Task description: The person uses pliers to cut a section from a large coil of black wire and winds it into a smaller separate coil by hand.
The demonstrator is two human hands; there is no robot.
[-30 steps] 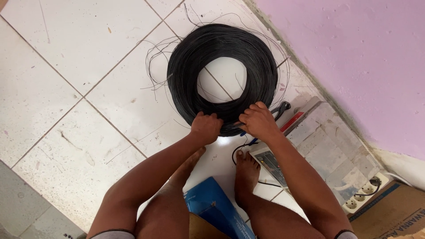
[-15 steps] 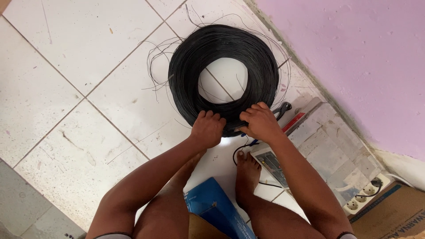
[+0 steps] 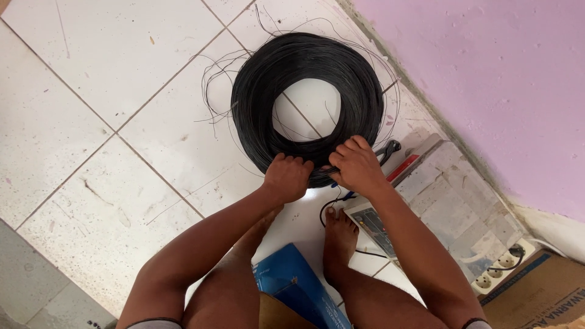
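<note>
Two hands grip a black wire coil (image 3: 304, 97) lying on the white tiled floor (image 3: 91, 91): the left hand (image 3: 287, 176) closes on its near rim, and the right hand (image 3: 356, 166), just beside, clutches the same rim. Pliers (image 3: 390, 149) lie right, near the pink wall (image 3: 499, 79).

Cardboard box (image 3: 536, 292) cut off; pliers (image 3: 390, 149) half-hidden

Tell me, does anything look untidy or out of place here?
Yes. Loose thin strands stray out of the black wire coil onto the tiled floor, mostly on its far and left sides. The left hand and right hand grip its near edge.
</note>
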